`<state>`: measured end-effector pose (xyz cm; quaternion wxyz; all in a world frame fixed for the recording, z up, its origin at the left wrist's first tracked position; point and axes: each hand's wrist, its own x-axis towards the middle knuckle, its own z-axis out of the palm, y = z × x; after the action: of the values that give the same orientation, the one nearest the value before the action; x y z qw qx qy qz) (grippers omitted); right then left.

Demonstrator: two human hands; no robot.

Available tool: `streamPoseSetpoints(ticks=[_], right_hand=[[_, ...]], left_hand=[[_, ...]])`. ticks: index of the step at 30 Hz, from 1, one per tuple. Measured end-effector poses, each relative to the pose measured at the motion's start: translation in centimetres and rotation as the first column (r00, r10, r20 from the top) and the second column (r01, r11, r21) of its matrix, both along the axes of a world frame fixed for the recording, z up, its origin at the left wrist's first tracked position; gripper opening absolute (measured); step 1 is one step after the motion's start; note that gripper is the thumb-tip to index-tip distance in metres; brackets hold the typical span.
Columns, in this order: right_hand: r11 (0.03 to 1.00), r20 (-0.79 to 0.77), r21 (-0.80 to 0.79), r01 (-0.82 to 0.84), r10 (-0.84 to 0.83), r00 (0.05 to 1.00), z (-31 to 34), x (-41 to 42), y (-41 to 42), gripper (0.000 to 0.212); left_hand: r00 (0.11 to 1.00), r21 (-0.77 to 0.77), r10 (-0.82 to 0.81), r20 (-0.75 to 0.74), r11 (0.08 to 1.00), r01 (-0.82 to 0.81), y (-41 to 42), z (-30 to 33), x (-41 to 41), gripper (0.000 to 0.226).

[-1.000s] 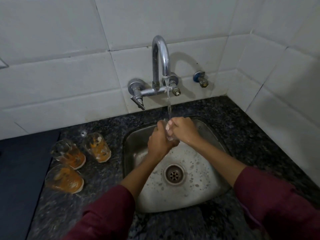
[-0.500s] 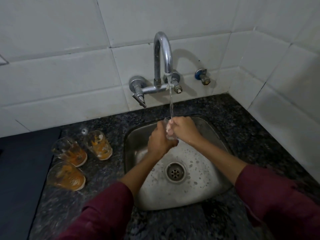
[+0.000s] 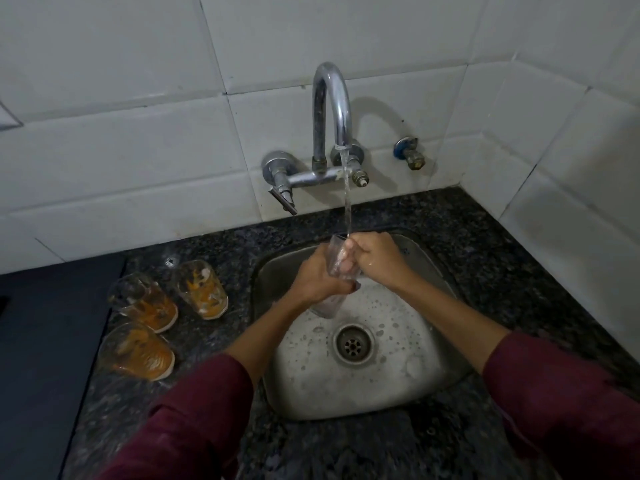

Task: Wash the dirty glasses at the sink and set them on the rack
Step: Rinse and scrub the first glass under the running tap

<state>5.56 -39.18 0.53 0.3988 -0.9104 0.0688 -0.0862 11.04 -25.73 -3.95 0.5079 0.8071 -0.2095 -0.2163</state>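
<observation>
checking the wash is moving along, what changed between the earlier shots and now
Little changed. More of the clear glass shows between the hands now, tilted under the tap's stream; earlier the hands nearly hid it. The left hand grips its lower part as before, and the right hand stays at its rim. The three dirty glasses on the counter have not moved, and the water is still running.

We see a clear glass (image 3: 337, 263) wet under the stream from a polished chrome tap (image 3: 330, 109), above a brushed steel sink (image 3: 346, 393) dulled with water spots. Around it we find speckled dark granite countertop (image 3: 485, 244), glossy white wall tiles (image 3: 121, 150), and three transparent dirty glasses (image 3: 204, 289) smeared with orange residue. Our sleeves (image 3: 194, 420) look like soft matt maroon cloth.
</observation>
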Motion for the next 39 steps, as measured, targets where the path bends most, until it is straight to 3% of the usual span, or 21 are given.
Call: streamPoseSetpoints(ticks=[4,6,8,10,12,13,15,19,22,24,26,27,30,32,39], right_hand=[[0.981,-0.137,-0.135,0.138,-0.157,0.978,1.1,0.9,1.8,0.024],[0.979,-0.19,-0.134,0.152,-0.176,0.966,1.2,1.0,1.7,0.022],[0.991,-0.173,-0.06,0.118,-0.127,0.977,1.1,0.8,1.0,0.019],[0.997,-0.081,0.076,-0.004,0.01,0.997,1.1,0.1,0.3,0.02],[0.979,-0.002,0.155,-0.13,0.132,0.991,0.7,-0.4,-0.2,0.029],[0.976,0.009,0.162,-0.147,0.147,0.989,0.4,-0.5,-0.3,0.028],[0.987,0.002,0.12,-0.105,0.105,0.994,-0.2,-0.2,-0.2,0.022],[0.994,-0.093,-0.093,0.054,-0.062,0.994,-0.8,0.4,1.2,0.019],[0.978,-0.253,0.081,0.191,-0.166,0.953,-1.5,0.9,1.4,0.017],[0.932,-0.365,0.256,0.258,-0.153,0.918,-2.5,1.0,1.1,0.014],[0.884,-0.406,0.355,0.304,-0.147,0.902,-3.7,1.0,0.7,0.017],[0.856,-0.413,0.4,0.328,-0.152,0.898,-4.3,0.8,0.6,0.019],[0.801,-0.473,0.462,0.381,-0.14,0.87,-5.5,-0.3,0.4,0.021],[0.789,-0.495,0.464,0.404,-0.148,0.856,-6.3,-0.8,-0.1,0.021],[0.726,-0.49,0.524,0.446,-0.171,0.855,-6.2,-3.1,0.7,0.015]], left_hand=[[0.924,0.215,0.089,0.373,0.96,-0.179,-1.5,-0.9,-2.3,0.071],[0.885,0.243,0.083,0.458,0.946,-0.215,-1.7,-1.4,-2.6,0.076],[0.931,0.183,0.047,0.362,0.976,-0.12,-1.0,-1.4,-1.7,0.082],[0.999,-0.067,0.002,0.042,0.998,0.001,0.2,-0.7,-0.4,0.078],[0.961,-0.298,-0.161,-0.225,0.95,0.09,1.1,-0.6,0.7,0.061],[0.94,-0.339,-0.21,-0.269,0.934,0.112,1.1,-0.8,1.0,0.054],[0.952,-0.306,-0.177,-0.249,0.947,0.096,0.8,-0.6,0.7,0.051],[0.997,-0.011,0.073,-0.007,0.997,-0.073,-0.4,-0.7,-0.9,0.068],[0.998,0.069,0.055,-0.039,0.996,-0.053,-0.8,-1.1,-1.9,0.076],[0.981,0.042,0.062,-0.182,0.998,-0.055,-1.1,-1.4,-2.7,0.06],[0.926,0.009,0.071,-0.371,0.997,-0.073,-1.1,-2.1,-3.4,0.032],[0.868,0.018,0.085,-0.489,0.996,-0.087,-1.1,-2.5,-3.6,0.03],[0.526,0.069,0.181,-0.831,0.972,-0.227,-0.3,-3.1,-4.0,0.039],[0.357,0.088,0.202,-0.912,0.946,-0.311,0.1,-3.5,-3.9,0.053],[0.292,0.022,0.151,-0.944,0.915,-0.402,-0.2,-5.8,-2.8,0.07]])
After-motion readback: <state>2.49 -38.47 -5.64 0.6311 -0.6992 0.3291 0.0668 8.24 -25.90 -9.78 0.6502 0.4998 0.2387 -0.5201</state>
